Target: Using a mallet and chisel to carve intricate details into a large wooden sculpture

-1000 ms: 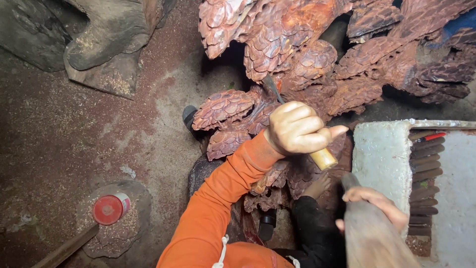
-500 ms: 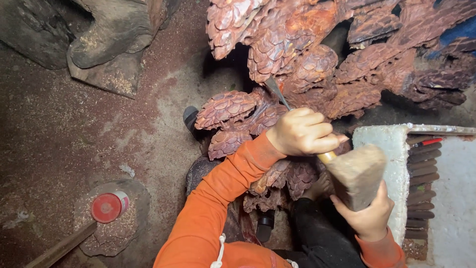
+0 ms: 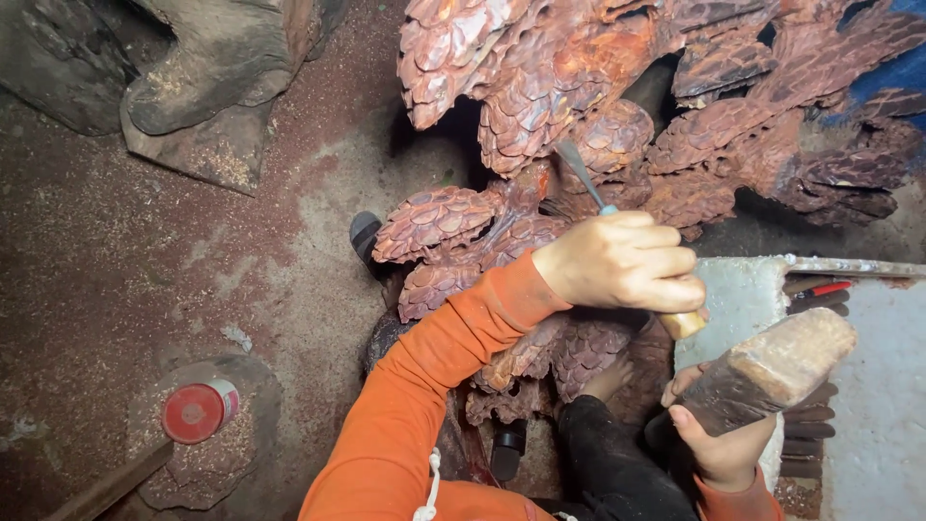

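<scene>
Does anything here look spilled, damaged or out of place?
Nothing looks damaged. Sawdust covers the floor, thickest beside the rough wood block. A red-capped container lies on its side on a dusty stump. The left hand holds a chisel against the carving; the right hand holds a mallet.

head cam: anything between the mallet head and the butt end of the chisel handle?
No. In the head view the wooden mallet, held in the right hand, sits just below the chisel's handle end, which sticks out of the left hand; only a small bare gap separates them.
</scene>
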